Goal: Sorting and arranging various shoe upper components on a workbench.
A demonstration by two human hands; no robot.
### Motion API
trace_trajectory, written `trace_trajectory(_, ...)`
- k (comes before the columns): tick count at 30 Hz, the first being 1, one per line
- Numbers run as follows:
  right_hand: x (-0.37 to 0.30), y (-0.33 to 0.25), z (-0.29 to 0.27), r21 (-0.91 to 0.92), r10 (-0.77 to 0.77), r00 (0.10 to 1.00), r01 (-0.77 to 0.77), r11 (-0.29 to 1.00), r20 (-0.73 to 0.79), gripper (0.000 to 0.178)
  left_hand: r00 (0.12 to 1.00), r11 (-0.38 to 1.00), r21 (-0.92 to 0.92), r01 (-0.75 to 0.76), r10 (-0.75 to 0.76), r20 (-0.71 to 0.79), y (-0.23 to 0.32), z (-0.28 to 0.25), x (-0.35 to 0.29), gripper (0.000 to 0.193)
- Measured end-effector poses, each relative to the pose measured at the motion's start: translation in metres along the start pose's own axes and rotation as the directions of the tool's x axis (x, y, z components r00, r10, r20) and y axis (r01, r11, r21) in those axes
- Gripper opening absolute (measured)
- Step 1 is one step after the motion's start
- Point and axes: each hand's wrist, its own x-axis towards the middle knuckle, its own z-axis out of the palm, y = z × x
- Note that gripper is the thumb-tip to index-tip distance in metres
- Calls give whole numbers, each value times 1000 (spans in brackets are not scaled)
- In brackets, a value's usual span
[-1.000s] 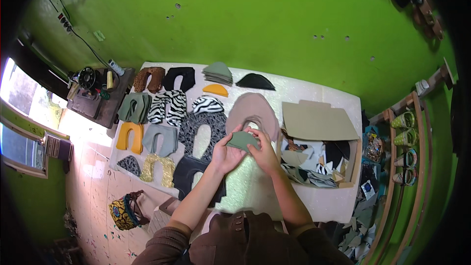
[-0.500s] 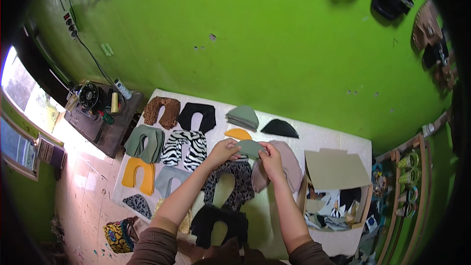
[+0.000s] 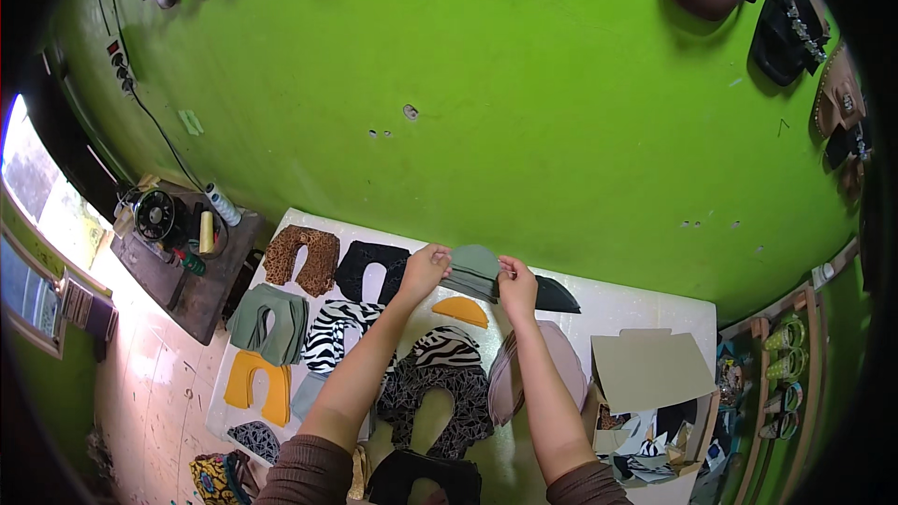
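A stack of grey-green half-round pieces (image 3: 474,264) lies at the table's far edge. At its left edge is my left hand (image 3: 427,268), fingers curled against the pieces. My right hand (image 3: 517,288) grips at the right edge, thumb and fingers drawn together. How many layers they pinch cannot be seen. Beside the right hand lies a black half-round piece (image 3: 558,295), partly covered by it. A yellow half-round piece (image 3: 461,310) sits nearer me, between my forearms. Zebra-striped half-round pieces (image 3: 447,348) rest above black-and-grey patterned U-shaped pieces (image 3: 398,402).
On the white table's left are U-shaped stacks: leopard-patterned (image 3: 318,248), black (image 3: 348,266), green (image 3: 253,318) and yellow (image 3: 241,376). Mauve pieces (image 3: 557,355) lie near my right forearm, beside a scrap-filled cardboard box (image 3: 652,369). A green wall (image 3: 561,150) rises behind.
Both hands have moved away from me to the far stack, and the green half-round piece they held now lies against it. The view has tilted upward, showing more wall.
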Motion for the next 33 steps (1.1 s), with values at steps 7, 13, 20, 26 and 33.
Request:
trace_trajectory(7, -6, 5, -1, -78, -38, 999, 40, 996, 27, 23, 987, 914, 380, -145, 160, -10, 6, -6, -7, 27)
trace_trajectory(13, -41, 8, -12, -57, -246, 967, 243, 968, -61, 24, 893, 755, 598, -267, 428, -141, 21, 0, -43, 26)
trace_trajectory(20, -114, -16, -42, 133, -229, 973, 231, 964, -32, 24, 891, 807, 449, -384, 451, -49, 46, 48, -128, 21)
trace_trajectory(26, -147, -38, -109, 65, -430, 903, 431, 900, -23, 21, 919, 841, 408, -355, 394, -13, 81, 107, -187, 20)
trace_trajectory(33, -182, -29, -216, 146, -301, 953, 303, 942, -33, 16, 856, 816, 276, -509, 513, 64, 109, 199, -244, 18)
